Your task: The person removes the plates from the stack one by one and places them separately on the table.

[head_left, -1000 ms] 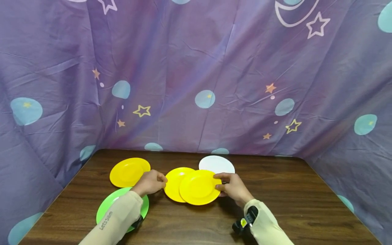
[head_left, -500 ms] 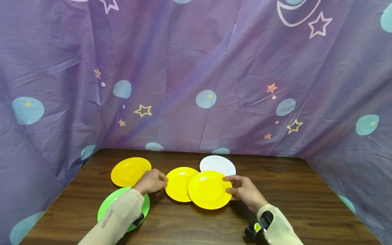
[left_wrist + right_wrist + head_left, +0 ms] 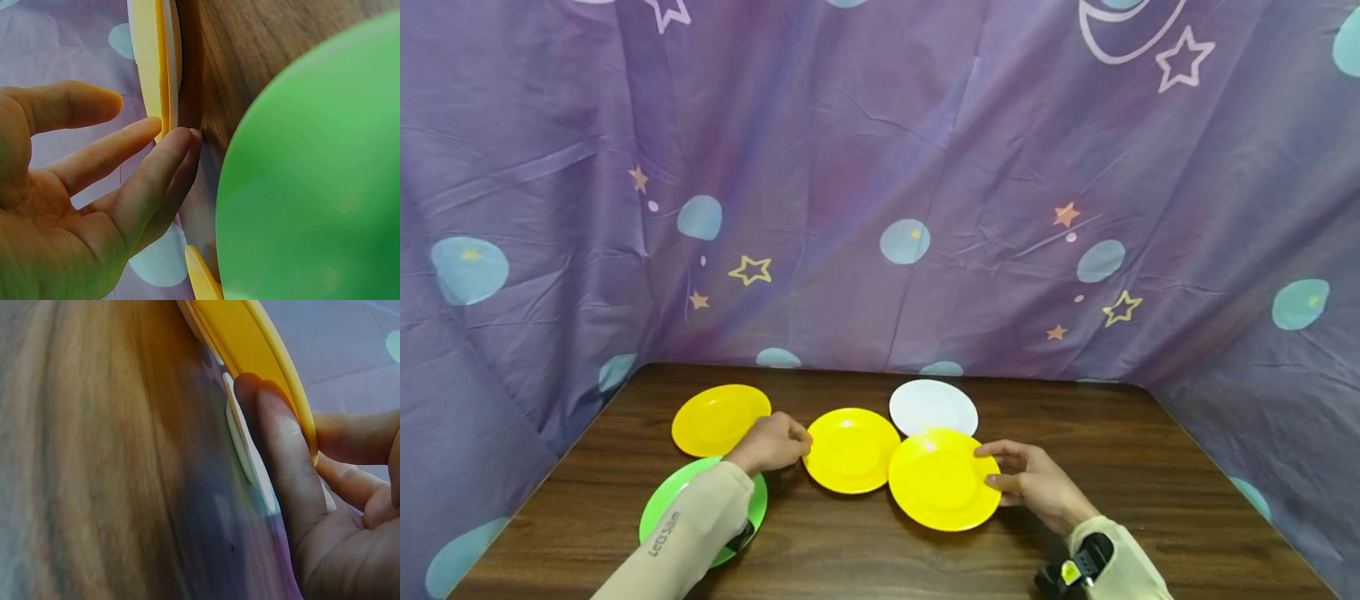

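My left hand (image 3: pixel 775 442) holds the left rim of the middle yellow plate (image 3: pixel 848 450) at its fingertips. Seen from the left wrist, that rim (image 3: pixel 164 69) meets the fingertips, while the uppermost digit stands off it. My right hand (image 3: pixel 1037 479) pinches the right edge of a second yellow plate (image 3: pixel 942 479). This plate slightly covers the front of a white plate (image 3: pixel 934 406), and its left edge meets the middle plate's right edge. In the right wrist view, digits lie on both faces of the yellow plate (image 3: pixel 262 344).
A green plate (image 3: pixel 658 504) lies under the left forearm. Behind it on the brown wooden table (image 3: pixel 1120 483) is another yellow plate (image 3: pixel 715 417). A purple patterned curtain (image 3: pixel 820 167) hangs behind and along the sides.
My right hand has drawn its yellow plate rightward and a little nearer, off the middle plate it overlapped. More of the white plate shows. My left hand has stayed nearly still.
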`<state>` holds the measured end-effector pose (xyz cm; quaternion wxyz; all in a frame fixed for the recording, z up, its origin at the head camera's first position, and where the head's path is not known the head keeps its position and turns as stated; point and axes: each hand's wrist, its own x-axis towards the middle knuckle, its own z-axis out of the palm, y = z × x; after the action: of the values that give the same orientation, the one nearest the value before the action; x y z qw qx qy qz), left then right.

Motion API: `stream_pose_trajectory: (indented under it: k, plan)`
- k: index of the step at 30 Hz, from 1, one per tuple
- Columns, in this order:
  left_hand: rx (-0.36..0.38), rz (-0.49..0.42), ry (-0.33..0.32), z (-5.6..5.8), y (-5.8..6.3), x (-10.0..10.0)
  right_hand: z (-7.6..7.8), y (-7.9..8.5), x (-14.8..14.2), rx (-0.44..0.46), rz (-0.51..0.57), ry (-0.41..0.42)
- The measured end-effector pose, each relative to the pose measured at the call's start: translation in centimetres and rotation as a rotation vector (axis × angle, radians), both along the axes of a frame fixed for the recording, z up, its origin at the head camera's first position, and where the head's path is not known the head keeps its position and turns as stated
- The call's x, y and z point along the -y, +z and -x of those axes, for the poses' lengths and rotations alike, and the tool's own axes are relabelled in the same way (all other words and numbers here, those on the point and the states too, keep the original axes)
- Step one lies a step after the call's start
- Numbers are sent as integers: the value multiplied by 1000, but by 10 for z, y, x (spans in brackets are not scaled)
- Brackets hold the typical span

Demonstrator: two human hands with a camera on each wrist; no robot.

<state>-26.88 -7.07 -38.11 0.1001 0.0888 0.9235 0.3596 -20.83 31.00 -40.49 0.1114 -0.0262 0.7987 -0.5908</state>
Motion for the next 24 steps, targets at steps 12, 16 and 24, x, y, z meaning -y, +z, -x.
stream_pose_trajectory:
  k: [12,16,24]
  plan:
    - [-7,-1,6,0,-1,0,-7,-3,-14,-7,35,95]
    - [-5,3,7,-1,-1,1,-9,-5,-18,-3,26,99]
    - [-27,-13,9,-1,-2,1,-11,-8,-22,19,-9,80]
